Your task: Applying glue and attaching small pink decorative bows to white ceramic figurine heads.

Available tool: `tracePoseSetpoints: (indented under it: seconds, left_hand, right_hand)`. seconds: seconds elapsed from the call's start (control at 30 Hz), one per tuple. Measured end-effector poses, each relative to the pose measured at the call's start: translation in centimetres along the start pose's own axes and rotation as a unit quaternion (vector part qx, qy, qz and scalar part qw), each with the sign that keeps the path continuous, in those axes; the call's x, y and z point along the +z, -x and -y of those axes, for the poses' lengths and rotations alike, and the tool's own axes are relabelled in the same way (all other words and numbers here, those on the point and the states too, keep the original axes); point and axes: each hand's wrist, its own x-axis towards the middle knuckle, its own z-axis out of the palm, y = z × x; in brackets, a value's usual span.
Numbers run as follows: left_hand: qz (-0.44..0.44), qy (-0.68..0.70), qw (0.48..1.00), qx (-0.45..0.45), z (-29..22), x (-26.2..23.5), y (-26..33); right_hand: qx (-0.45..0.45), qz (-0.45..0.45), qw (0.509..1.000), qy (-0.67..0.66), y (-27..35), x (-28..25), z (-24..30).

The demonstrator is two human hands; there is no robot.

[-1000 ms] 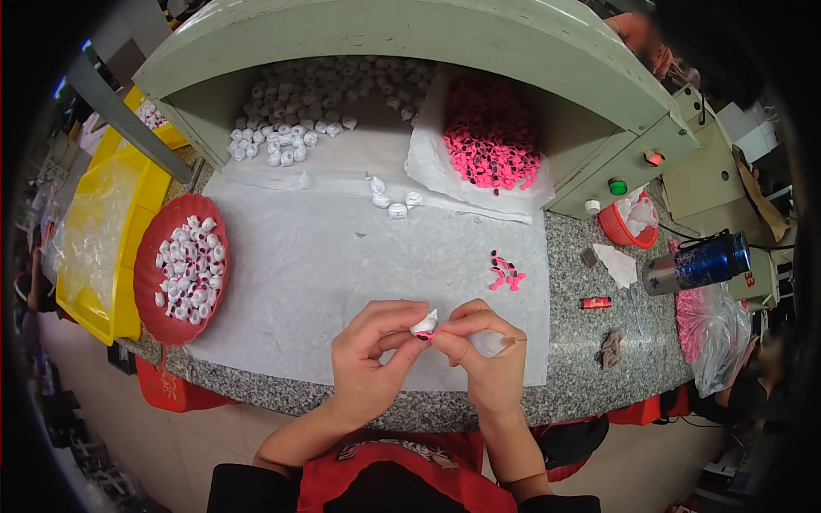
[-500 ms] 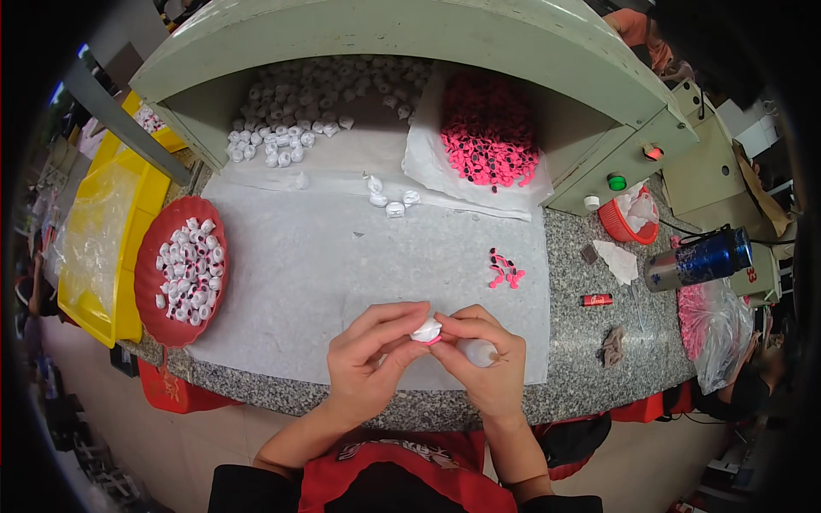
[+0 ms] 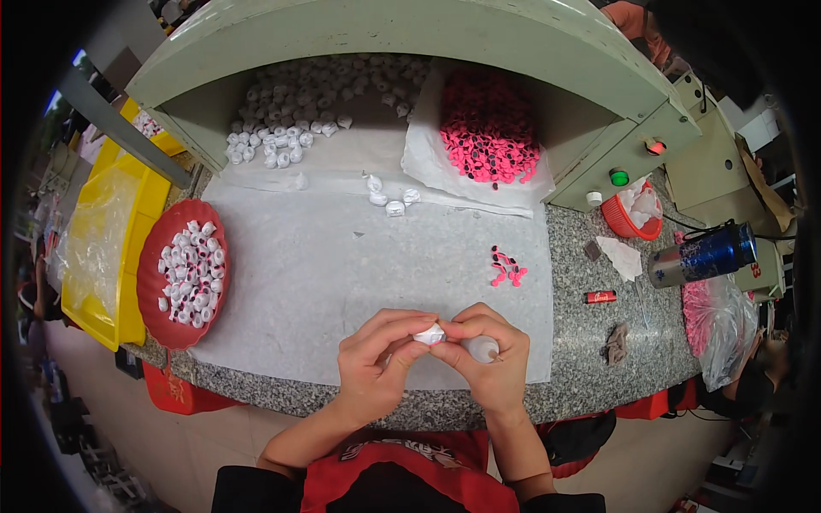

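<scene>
Over the near edge of the work sheet, both hands meet at a small white moulded piece [image 3: 430, 334] with a hint of pink at its side. My left hand [image 3: 373, 359] pinches it between thumb and fingers. From the other side, the thumb and index finger of my right hand [image 3: 494, 369] press on the same piece. Tucked in the right hand's curled fingers is a small translucent bottle [image 3: 481, 348], mostly covered. Small pink pieces with dark spots [image 3: 508, 267] lie loose on the white sheet [image 3: 342, 282], beyond the right hand.
A pale green metal hood [image 3: 402, 34] covers heaped white pieces [image 3: 282, 141] and a pink pile [image 3: 487, 145]. To the left stand a red scalloped bowl [image 3: 152, 282] of white-and-pink pieces and a yellow crate [image 3: 128, 321]. At right are a blue flask [image 3: 705, 255] and a red basket [image 3: 617, 224].
The white piece has turned slightly in my fingers, and less of its pink part shows. Both hands have stayed close to the same place. The whole view has shifted a little.
</scene>
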Motion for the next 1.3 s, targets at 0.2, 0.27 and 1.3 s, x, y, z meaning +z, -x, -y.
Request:
tracePoseSetpoints:
  seconds: [0.2,0.27,1.3]
  left_hand:
    - [-0.06,0.294,0.914,-0.273,0.0,-0.5,-0.7]
    - [-0.007,0.329,0.9,-0.284,0.3,-0.8,-0.7]
    - [0.04,0.003,0.998,-0.058,-0.3,-2.1,0.3]
  right_hand:
    - [-0.085,-0.011,0.993,0.077,-0.4,0.1,0.2]
    - [-0.1,0.035,0.993,0.057,-0.1,0.5,0.5]
    - [0.053,0.046,0.984,-0.165,-0.3,1.5,-1.6]
